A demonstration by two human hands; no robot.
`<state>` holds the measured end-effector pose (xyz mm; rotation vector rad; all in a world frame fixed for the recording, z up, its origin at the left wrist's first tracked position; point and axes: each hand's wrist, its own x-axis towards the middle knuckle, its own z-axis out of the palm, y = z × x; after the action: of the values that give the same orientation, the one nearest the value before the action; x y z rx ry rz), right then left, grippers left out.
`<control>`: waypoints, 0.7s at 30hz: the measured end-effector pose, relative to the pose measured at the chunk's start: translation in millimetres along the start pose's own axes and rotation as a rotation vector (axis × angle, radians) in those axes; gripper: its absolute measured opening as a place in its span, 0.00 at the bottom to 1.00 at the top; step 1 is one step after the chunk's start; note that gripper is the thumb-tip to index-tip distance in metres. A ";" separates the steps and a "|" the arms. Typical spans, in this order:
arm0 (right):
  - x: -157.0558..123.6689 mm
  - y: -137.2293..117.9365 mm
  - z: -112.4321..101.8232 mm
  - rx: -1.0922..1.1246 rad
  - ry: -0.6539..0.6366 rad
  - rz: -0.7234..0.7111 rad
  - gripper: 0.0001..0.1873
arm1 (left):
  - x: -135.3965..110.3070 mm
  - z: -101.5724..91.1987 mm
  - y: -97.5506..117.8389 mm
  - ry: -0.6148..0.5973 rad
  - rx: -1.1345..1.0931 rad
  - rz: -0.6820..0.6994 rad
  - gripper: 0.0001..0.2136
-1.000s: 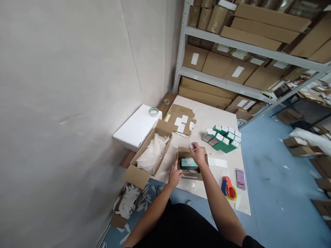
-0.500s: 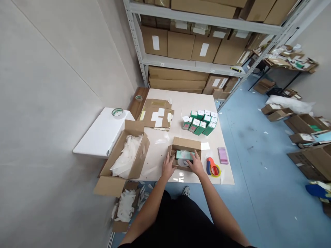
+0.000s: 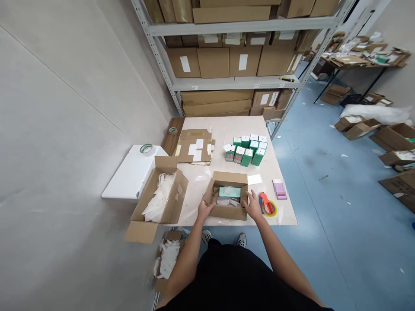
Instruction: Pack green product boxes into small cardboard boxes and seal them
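Observation:
A small open cardboard box [image 3: 228, 211] sits near the front edge of the white table [image 3: 285, 216]. Inside it lie a green product box [image 3: 230, 191] and some white packing. My left hand [image 3: 205, 205] grips the box's left side, fingers curled over the flap. On the right side, my right hand [image 3: 252, 204] holds the opposite wall. A cluster of several green and white product boxes [image 3: 248, 149] stands further back on the table.
A red tape dispenser [image 3: 267, 204] lies just right of my right hand, with a pink item [image 3: 279, 189] beyond it. A larger open carton of white packing [image 3: 161, 197] sits left, beside a white foam box [image 3: 131, 175]. Flattened cardboard [image 3: 193, 146] and shelving with cartons [image 3: 227, 60] stand behind.
My right hand came down from above the small box to its right side, and my left hand shifted on its left side. The view swung right and straightened.

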<state>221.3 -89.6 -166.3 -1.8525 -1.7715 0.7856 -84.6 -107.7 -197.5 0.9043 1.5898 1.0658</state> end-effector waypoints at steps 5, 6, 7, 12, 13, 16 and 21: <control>-5.1 11.9 -4.6 -0.017 -0.146 0.079 0.34 | -12.2 4.0 10.4 -0.272 0.631 0.100 0.54; -7.0 15.1 -6.0 -0.022 -0.164 0.085 0.34 | -16.5 5.7 10.2 -0.293 0.715 0.093 0.56; -9.2 18.7 -7.5 -0.028 -0.171 0.086 0.34 | -20.7 8.0 9.8 -0.309 0.778 0.084 0.59; -24.5 42.9 -15.3 0.005 -0.201 -0.023 0.35 | -30.7 21.9 11.5 -0.337 0.894 0.019 0.64; -27.8 48.1 -17.0 0.011 -0.228 -0.042 0.36 | -30.0 24.2 12.5 -0.323 0.889 -0.002 0.64; -36.4 60.7 -22.3 0.028 -0.299 -0.049 0.42 | -25.7 30.0 13.9 -0.248 0.844 -0.070 0.64; -46.9 68.0 -27.4 0.116 -0.343 -0.049 0.47 | -20.0 40.4 12.9 -0.151 0.801 -0.087 0.63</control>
<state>289.4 -139.3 -187.8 -1.6683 -1.9183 1.2190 -39.9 -113.3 -184.5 1.3766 1.9256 0.2555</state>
